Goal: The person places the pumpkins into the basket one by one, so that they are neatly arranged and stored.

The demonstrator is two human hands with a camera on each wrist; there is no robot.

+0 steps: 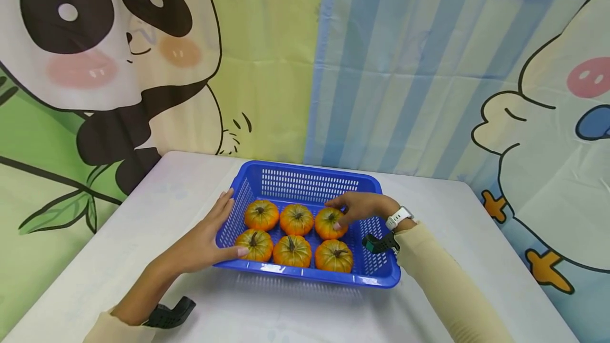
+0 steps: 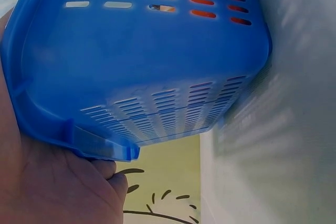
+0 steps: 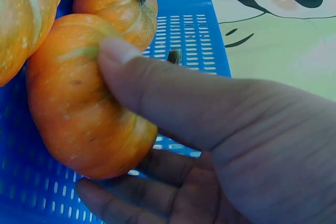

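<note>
Several small orange-and-green pumpkins (image 1: 292, 251) sit in two rows inside a blue plastic basket (image 1: 310, 274). My right hand (image 1: 364, 206) reaches over the basket's right side and grips the back-row right pumpkin (image 1: 328, 225). In the right wrist view, the thumb lies on this pumpkin (image 3: 79, 108), with the fingers around its other side. My left hand (image 1: 205, 240) rests against the basket's left rim, fingers fairly straight along it and thumb over the front corner near a pumpkin (image 1: 257, 245). The left wrist view shows the palm beneath the basket rim (image 2: 42, 129).
The basket stands on a white table (image 1: 214, 311). Behind it hangs a curtain (image 1: 271, 68) with a panda and other cartoon figures. Slotted walls surround the pumpkins, and bare basket floor shows to their right.
</note>
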